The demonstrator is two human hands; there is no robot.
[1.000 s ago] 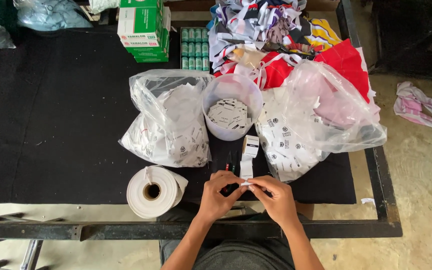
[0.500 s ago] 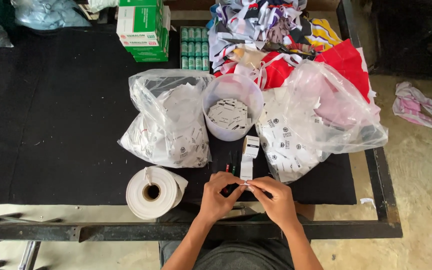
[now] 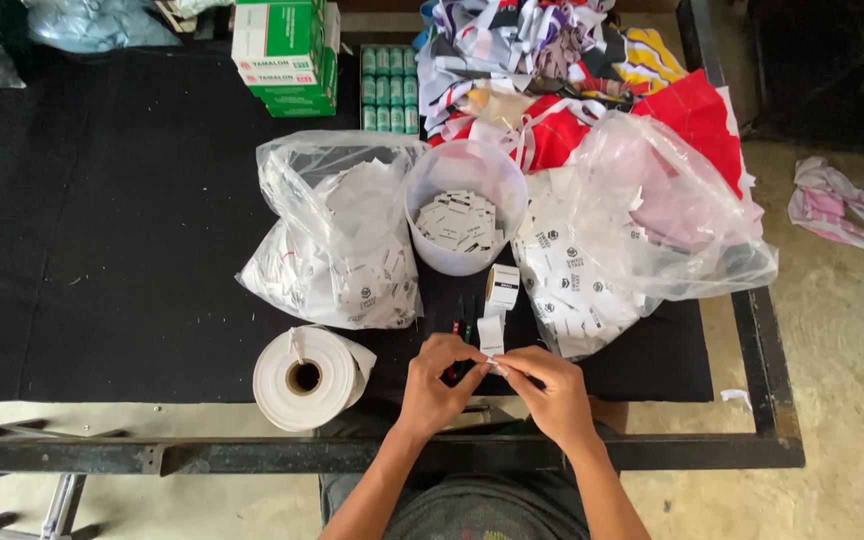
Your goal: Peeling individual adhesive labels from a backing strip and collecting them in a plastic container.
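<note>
Left hand and right hand both pinch the end of a white label strip at the table's near edge. Strip runs up to a small roll beside the tub; paper roll sits left.

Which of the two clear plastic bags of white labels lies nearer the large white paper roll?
The left bag, left of the tub. The large white roll sits just below it, near the table's front edge. The right bag lies beyond the hands.
</note>
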